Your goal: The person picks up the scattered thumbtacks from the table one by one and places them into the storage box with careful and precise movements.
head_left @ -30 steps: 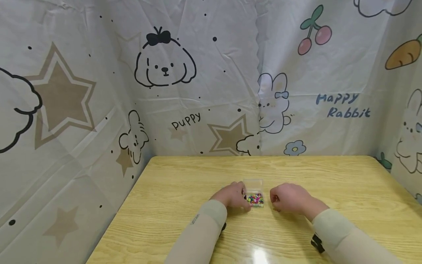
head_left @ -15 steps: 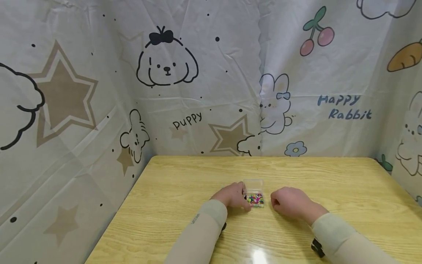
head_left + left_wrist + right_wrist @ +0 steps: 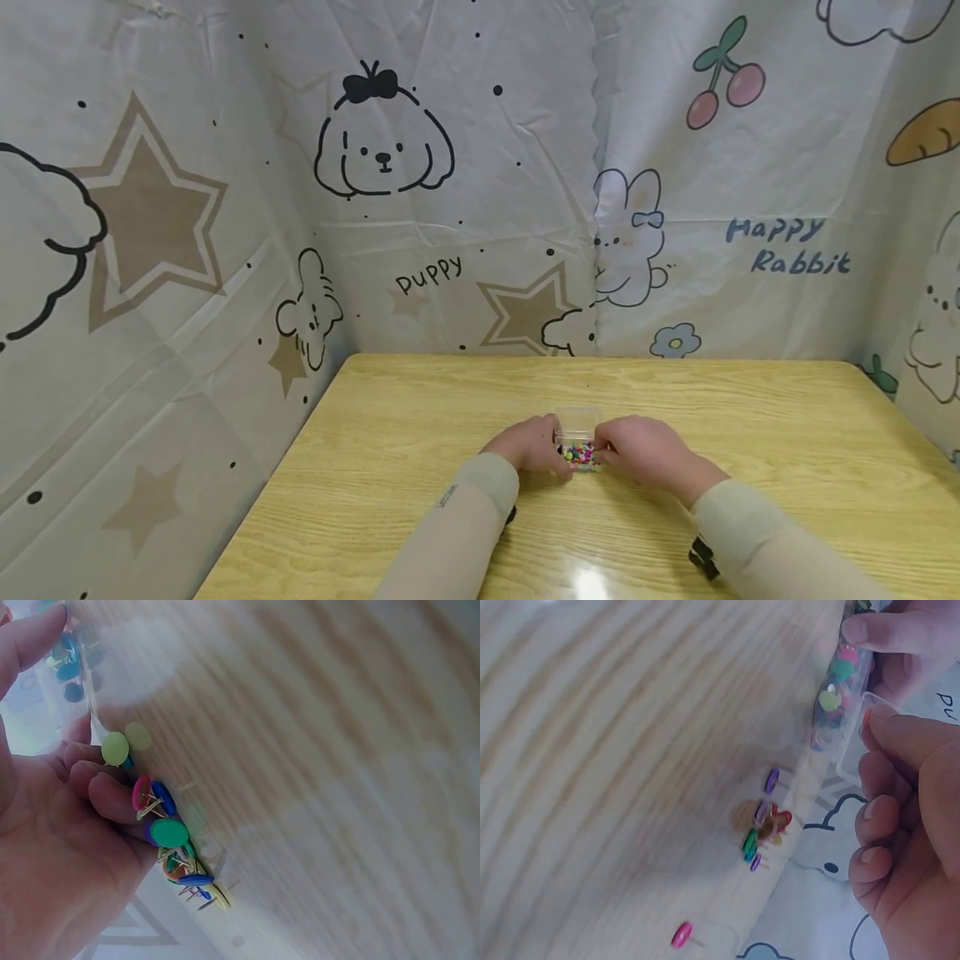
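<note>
A small clear plastic box (image 3: 579, 423) stands on the table, its lid raised at the back, with many-coloured thumbtacks (image 3: 577, 453) inside. My left hand (image 3: 534, 445) holds the box at its left side, thumb near the front corner. Over the box's right edge is my right hand (image 3: 647, 450). In the right wrist view, its thumb and forefinger pinch a red thumbtack (image 3: 866, 718) beside the box wall. Loose thumbtacks, such as a green one (image 3: 170, 832), lie by the left hand's fingers in the left wrist view.
Right of the box, in the right wrist view, lie several more loose thumbtacks, among them a purple one (image 3: 772, 780) and a pink one (image 3: 682, 934). The wooden table (image 3: 420, 400) is backed by a printed curtain (image 3: 510, 175).
My right hand drops slightly by the table right of the box, then moves left and up to the box's edge. The left hand stays at the box.
</note>
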`<state>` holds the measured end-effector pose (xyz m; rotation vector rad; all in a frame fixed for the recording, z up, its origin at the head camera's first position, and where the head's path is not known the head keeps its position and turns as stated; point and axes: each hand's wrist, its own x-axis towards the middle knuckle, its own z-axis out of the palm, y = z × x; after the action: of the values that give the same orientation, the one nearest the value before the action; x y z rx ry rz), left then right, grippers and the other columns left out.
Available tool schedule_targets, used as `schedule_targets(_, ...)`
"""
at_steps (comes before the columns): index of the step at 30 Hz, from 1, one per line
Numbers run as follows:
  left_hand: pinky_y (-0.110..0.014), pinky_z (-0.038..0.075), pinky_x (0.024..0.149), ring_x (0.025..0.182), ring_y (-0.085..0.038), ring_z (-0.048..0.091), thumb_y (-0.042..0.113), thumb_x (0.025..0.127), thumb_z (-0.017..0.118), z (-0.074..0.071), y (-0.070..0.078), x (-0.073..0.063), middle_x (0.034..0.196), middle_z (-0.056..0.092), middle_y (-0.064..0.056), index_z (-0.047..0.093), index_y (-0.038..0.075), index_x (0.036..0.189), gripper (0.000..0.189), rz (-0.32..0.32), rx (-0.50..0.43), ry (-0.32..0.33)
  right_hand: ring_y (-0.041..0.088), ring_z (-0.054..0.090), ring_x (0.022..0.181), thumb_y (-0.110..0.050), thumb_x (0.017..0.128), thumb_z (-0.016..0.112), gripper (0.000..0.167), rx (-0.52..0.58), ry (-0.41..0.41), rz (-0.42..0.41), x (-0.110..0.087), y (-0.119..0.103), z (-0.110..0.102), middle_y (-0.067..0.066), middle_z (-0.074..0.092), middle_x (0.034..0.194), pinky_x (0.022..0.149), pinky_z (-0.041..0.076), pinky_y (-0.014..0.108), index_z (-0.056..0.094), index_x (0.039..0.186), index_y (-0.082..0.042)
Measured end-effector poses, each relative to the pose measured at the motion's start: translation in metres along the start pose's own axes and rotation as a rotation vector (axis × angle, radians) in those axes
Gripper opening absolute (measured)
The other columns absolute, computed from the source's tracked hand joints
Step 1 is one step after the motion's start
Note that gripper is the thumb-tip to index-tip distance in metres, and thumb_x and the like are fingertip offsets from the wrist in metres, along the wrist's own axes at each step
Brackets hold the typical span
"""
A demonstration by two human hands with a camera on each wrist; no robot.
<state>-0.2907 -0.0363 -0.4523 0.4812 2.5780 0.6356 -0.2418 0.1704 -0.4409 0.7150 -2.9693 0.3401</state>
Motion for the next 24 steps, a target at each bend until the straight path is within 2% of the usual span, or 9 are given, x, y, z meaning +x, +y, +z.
schedule_targets(8, -0.035, 0.043, 0.066, 0.075, -0.018, 0.050, 0.035, 0.076, 0.088, 0.002, -0.001, 0.002, 0.090, 0.057, -0.001, 0.052, 0.020, 0.102, 0.047, 0.010, -0.011, -0.008, 0.004, 0.051, 0.065, -0.018, 0.091, 0.075, 0.014, -0.015, 0.012, -0.030, 0.004, -0.002, 0.008, -0.017, 0.061, 0.076, 0.062, 0.048, 0.032, 0.068, 0.080, -0.024)
schedule_targets(14, -0.034, 0.041, 0.064, 0.073, -0.017, 0.048, 0.034, 0.076, 0.087, 0.002, -0.003, 0.002, 0.087, 0.056, -0.001, 0.052, 0.019, 0.101, 0.046, 0.009, -0.018, 0.000, 0.007, 0.062, 0.075, -0.016, 0.092, 0.073, 0.008, -0.008, 0.019, -0.028, 0.001, 0.001, 0.005, -0.014, 0.067, 0.084, 0.070, 0.053, 0.035, 0.074, 0.087, -0.021)
schedule_targets(19, -0.034, 0.041, 0.063, 0.073, -0.017, 0.048, 0.035, 0.076, 0.088, 0.003, -0.003, 0.003, 0.088, 0.056, -0.001, 0.052, 0.019, 0.101, 0.047, 0.012, -0.022, 0.001, 0.007, 0.053, 0.067, -0.012, 0.092, 0.068, 0.014, 0.009, -0.014, 0.019, -0.007, 0.009, -0.005, -0.015, 0.060, 0.077, 0.065, 0.048, 0.033, 0.069, 0.083, -0.023)
schedule_targets(24, -0.036, 0.042, 0.065, 0.074, -0.018, 0.049, 0.034, 0.076, 0.087, 0.003, -0.004, 0.003, 0.090, 0.057, -0.001, 0.052, 0.020, 0.104, 0.047, 0.011, -0.020, -0.002, 0.008, 0.047, 0.063, -0.008, 0.087, 0.067, 0.022, 0.026, -0.076, 0.049, -0.017, 0.019, -0.010, -0.014, 0.053, 0.070, 0.062, 0.043, 0.033, 0.061, 0.075, -0.025)
